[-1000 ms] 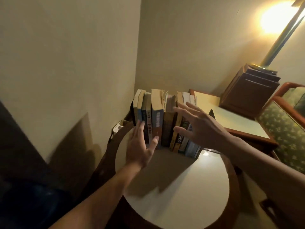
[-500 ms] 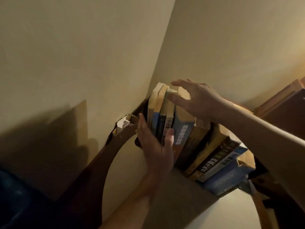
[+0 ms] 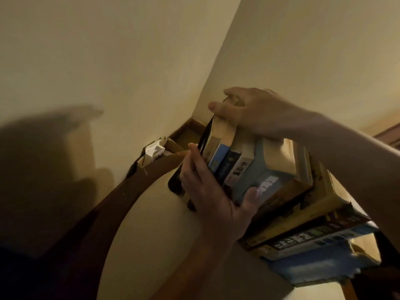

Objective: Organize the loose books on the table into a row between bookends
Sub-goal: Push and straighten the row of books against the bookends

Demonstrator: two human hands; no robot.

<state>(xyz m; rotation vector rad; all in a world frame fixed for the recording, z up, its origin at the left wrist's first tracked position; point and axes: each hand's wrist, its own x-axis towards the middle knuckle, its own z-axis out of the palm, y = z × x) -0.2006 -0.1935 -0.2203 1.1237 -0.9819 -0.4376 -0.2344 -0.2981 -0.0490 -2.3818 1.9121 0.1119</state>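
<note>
A row of books stands upright on the round white table, spines toward me. A black bookend stands at the row's left end. My left hand presses against the spines of the leftmost books, fingers beside the bookend, thumb on a blue-grey spine. My right hand grips the top edges of the leftmost books from above. The row's right end lies in shadow; I cannot make out a bookend there.
The table has a dark wooden rim and sits in a corner between two cream walls. A small open white carton is wedged between rim and wall. Dark wooden furniture shows at the right edge.
The view has moved closer to the books. My right hand has closed down onto the tops of the leftmost books. My left hand has slid further along the spines.
</note>
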